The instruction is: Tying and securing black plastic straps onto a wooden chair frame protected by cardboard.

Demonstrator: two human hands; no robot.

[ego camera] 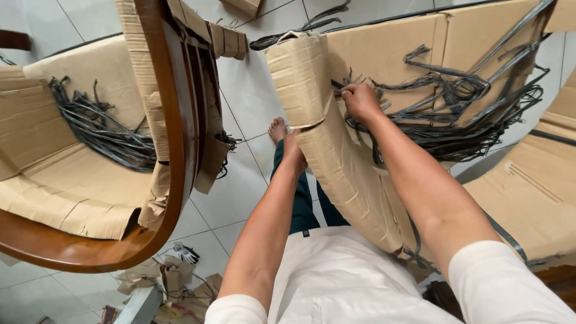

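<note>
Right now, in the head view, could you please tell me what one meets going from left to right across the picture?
Cardboard-lined seat with dark straps → curved wooden chair frame → left hand → cardboard-wrapped curved piece → right hand → tangle of dark straps → cardboard sheet.

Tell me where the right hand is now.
In the head view, the right hand sits upper centre-right, gripping the cardboard-wrapped chair arm beside the tangled black straps.
</note>
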